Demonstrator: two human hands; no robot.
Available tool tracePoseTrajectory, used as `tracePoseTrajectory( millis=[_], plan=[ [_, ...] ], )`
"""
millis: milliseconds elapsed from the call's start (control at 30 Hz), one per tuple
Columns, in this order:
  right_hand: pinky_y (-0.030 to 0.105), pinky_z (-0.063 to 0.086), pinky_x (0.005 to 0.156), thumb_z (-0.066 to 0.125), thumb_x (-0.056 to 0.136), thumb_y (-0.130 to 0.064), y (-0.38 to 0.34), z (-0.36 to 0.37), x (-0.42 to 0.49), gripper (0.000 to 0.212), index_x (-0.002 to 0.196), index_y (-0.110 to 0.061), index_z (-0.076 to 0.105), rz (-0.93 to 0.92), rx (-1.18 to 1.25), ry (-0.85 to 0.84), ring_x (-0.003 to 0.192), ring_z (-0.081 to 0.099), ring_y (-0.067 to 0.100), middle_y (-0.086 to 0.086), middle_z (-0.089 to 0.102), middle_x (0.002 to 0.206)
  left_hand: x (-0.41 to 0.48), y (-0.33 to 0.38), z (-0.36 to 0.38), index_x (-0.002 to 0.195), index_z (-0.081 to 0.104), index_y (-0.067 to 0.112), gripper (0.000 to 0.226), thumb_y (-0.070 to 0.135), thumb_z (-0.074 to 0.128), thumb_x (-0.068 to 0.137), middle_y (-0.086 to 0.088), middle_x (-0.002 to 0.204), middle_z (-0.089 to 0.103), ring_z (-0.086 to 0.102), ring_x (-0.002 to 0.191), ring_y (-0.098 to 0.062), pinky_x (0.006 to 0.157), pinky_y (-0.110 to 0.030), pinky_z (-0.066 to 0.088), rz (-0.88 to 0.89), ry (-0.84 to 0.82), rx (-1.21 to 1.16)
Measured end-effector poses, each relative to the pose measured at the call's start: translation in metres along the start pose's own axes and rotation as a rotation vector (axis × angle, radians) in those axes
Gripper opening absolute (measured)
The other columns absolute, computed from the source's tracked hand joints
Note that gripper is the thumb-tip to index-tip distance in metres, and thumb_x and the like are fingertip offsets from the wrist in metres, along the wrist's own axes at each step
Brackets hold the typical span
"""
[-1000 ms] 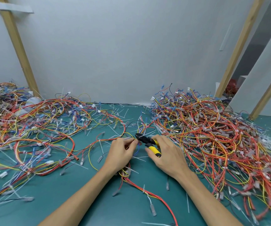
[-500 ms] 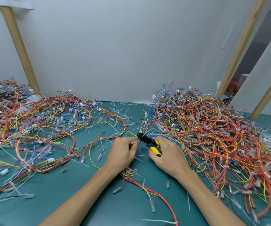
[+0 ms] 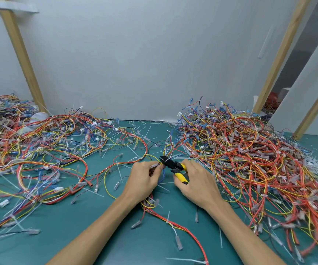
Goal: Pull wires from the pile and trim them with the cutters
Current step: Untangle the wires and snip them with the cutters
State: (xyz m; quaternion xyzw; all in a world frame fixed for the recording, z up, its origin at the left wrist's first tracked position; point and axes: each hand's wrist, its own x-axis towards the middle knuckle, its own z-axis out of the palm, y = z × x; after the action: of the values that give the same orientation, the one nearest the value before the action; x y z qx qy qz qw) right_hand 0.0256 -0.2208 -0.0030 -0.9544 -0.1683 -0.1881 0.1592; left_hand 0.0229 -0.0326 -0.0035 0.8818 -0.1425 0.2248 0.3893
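My right hand (image 3: pixel 196 180) grips the yellow-handled cutters (image 3: pixel 174 167), whose black jaws point left at the wire end. My left hand (image 3: pixel 144 178) pinches a bundle of red and yellow wires (image 3: pixel 154 211), holding its end up against the cutter jaws. The bundle trails from under my left wrist toward the table's front edge. A big tangled wire pile (image 3: pixel 249 159) lies to the right, touching my right hand's side. Whether a wire sits between the jaws is hidden by my fingers.
A second spread of tangled wires (image 3: pixel 39 150) covers the left of the green table (image 3: pixel 77 236). Cut white cable ties and clear terminal sleeves litter the mat. Wooden posts (image 3: pixel 22 54) lean on the white wall behind.
Both hands stay together at the table's middle. My view has tipped slightly upward, and the cutter jaws sit a bit closer to my left fingertips.
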Motion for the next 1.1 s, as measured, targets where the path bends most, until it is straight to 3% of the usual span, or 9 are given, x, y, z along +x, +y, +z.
tracePoseTrajectory(
  millis=[133, 367, 500, 633, 733, 800, 933, 1100],
  plan=[
    [0.029, 0.031, 0.062, 0.053, 0.087, -0.054, 0.0, -0.002, -0.001, 0.029, 0.095, -0.029, 0.042, -0.014, -0.007, 0.008, 0.082, 0.05, 0.016, -0.01, 0.049, 0.086, 0.0, 0.0, -0.001, 0.06, 0.05, 0.002, 0.041, 0.021, 0.056, 0.097, 0.001, 0.049, 0.029, 0.026, 0.051, -0.017, 0.049, -0.026, 0.019, 0.007, 0.012, -0.004],
    [0.032, 0.036, 0.057, 0.052, 0.088, -0.053, 0.001, -0.001, 0.0, 0.028, 0.093, -0.026, 0.046, -0.001, -0.008, -0.031, 0.076, 0.056, 0.02, -0.008, 0.052, 0.079, 0.0, -0.002, 0.0, 0.066, 0.058, -0.001, 0.038, 0.022, 0.055, 0.097, 0.001, 0.05, 0.03, 0.028, 0.052, -0.016, 0.049, -0.025, 0.02, 0.023, 0.007, 0.001],
    [0.034, 0.046, 0.061, 0.051, 0.087, -0.054, 0.001, -0.001, 0.0, 0.028, 0.094, -0.027, 0.049, 0.024, -0.017, -0.025, 0.079, 0.059, 0.021, -0.006, 0.058, 0.081, 0.0, -0.003, 0.001, 0.065, 0.057, 0.0, 0.039, 0.022, 0.055, 0.097, -0.001, 0.051, 0.03, 0.028, 0.052, -0.016, 0.051, -0.025, 0.021, 0.007, -0.012, -0.014],
    [0.035, 0.048, 0.063, 0.051, 0.087, -0.054, 0.001, -0.002, -0.001, 0.028, 0.094, -0.027, 0.049, 0.033, -0.005, -0.024, 0.081, 0.061, 0.021, -0.006, 0.059, 0.083, 0.003, -0.003, 0.0, 0.06, 0.055, 0.008, 0.039, 0.021, 0.056, 0.097, 0.009, 0.044, 0.05, 0.049, 0.044, -0.001, 0.05, -0.014, 0.031, -0.171, -0.125, -0.178],
    [0.035, 0.047, 0.062, 0.052, 0.088, -0.053, 0.001, -0.002, 0.0, 0.027, 0.093, -0.027, 0.048, 0.034, -0.003, -0.016, 0.081, 0.061, 0.021, -0.006, 0.058, 0.083, 0.006, -0.002, -0.005, 0.083, 0.066, -0.002, 0.028, 0.016, 0.052, 0.099, 0.006, 0.057, 0.066, 0.06, 0.048, -0.005, 0.047, -0.014, 0.039, -0.339, -0.243, -0.475],
    [0.035, 0.045, 0.061, 0.052, 0.089, -0.053, 0.0, -0.002, 0.0, 0.027, 0.092, -0.027, 0.047, 0.036, 0.003, -0.01, 0.082, 0.061, 0.02, -0.006, 0.057, 0.082, 0.008, -0.001, -0.01, 0.087, 0.064, 0.001, 0.026, 0.015, 0.047, 0.102, 0.001, 0.061, 0.063, 0.06, 0.048, -0.011, 0.045, -0.016, 0.039, -0.378, -0.321, -0.592],
    [0.034, 0.043, 0.06, 0.051, 0.088, -0.053, -0.002, -0.002, 0.001, 0.027, 0.093, -0.027, 0.048, 0.022, -0.018, 0.002, 0.081, 0.06, 0.02, -0.005, 0.058, 0.083, 0.01, 0.001, -0.017, 0.074, 0.051, 0.008, 0.031, 0.015, 0.042, 0.103, 0.0, 0.059, 0.055, 0.057, 0.048, -0.011, 0.045, -0.019, 0.04, -0.334, -0.417, -0.557],
    [0.032, 0.03, 0.059, 0.059, 0.087, -0.048, -0.002, -0.004, 0.0, 0.025, 0.092, -0.024, 0.052, -0.036, -0.031, 0.063, 0.076, 0.055, 0.021, -0.01, 0.05, 0.077, 0.011, -0.003, -0.021, 0.077, 0.046, 0.01, 0.03, 0.018, 0.038, 0.104, 0.001, 0.055, 0.051, 0.051, 0.049, -0.014, 0.045, -0.019, 0.035, -0.375, -0.554, -0.664]
  ],
)
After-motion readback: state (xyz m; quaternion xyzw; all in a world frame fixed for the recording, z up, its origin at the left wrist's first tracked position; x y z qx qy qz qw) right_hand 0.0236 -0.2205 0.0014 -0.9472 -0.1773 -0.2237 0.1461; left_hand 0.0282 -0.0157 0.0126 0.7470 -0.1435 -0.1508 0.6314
